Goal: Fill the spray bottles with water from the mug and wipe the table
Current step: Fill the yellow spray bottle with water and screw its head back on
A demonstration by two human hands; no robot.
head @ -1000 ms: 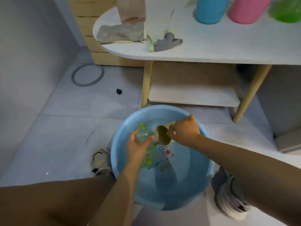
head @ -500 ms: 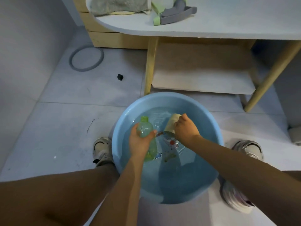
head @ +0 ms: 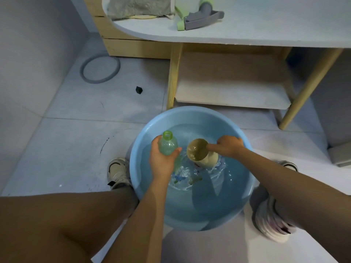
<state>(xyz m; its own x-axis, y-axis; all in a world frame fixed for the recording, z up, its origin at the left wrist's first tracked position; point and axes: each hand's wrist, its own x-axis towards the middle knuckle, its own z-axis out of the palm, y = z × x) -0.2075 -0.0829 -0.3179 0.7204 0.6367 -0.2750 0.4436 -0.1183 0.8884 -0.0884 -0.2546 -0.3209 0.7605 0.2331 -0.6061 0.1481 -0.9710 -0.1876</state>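
Where the top edge cuts the table (head: 266, 33) off, we see only part of the grey cloth (head: 139, 6) and of the one grey-and-green spray head (head: 201, 17) lying on it; what the pale thing under the cloth is we cannot tell. On the floor to the left lie one grey ring (head: 100, 69) and one small black object (head: 139, 89), too small to name. Two shoes show, the left shoe (head: 117, 172) and the right shoe (head: 273, 223), each partly behind the blue basin (head: 150, 128) of water. Over the basin our left hand (head: 161, 158) wraps its fingers round the one green bottle (head: 168, 146), held upright with its neck uncapped. Just beside it our right hand (head: 228, 147) grips the single beige mug (head: 201, 153), probably by a handle hidden under the fingers; the mug tilts mouth-up with water inside, its base at the rippled surface.
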